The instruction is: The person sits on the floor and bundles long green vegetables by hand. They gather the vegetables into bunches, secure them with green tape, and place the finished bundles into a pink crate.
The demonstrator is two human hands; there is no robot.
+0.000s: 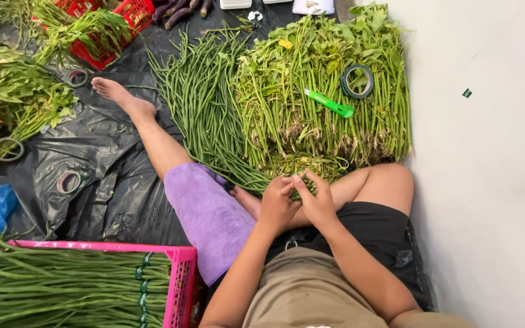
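Green utility knife [329,103] and tape roll [358,81] atop leafy greens [329,67] far right; pink crate [183,273] near left.

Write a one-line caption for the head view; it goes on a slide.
Seated on black sheeting, left hand and right hand hold a bunch of long beans beside stacked leafy greens.

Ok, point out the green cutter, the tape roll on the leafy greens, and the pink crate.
green cutter [329,104], head view, middle of its body
tape roll [343,83], head view, left side of ring
pink crate [184,280], head view, right wall
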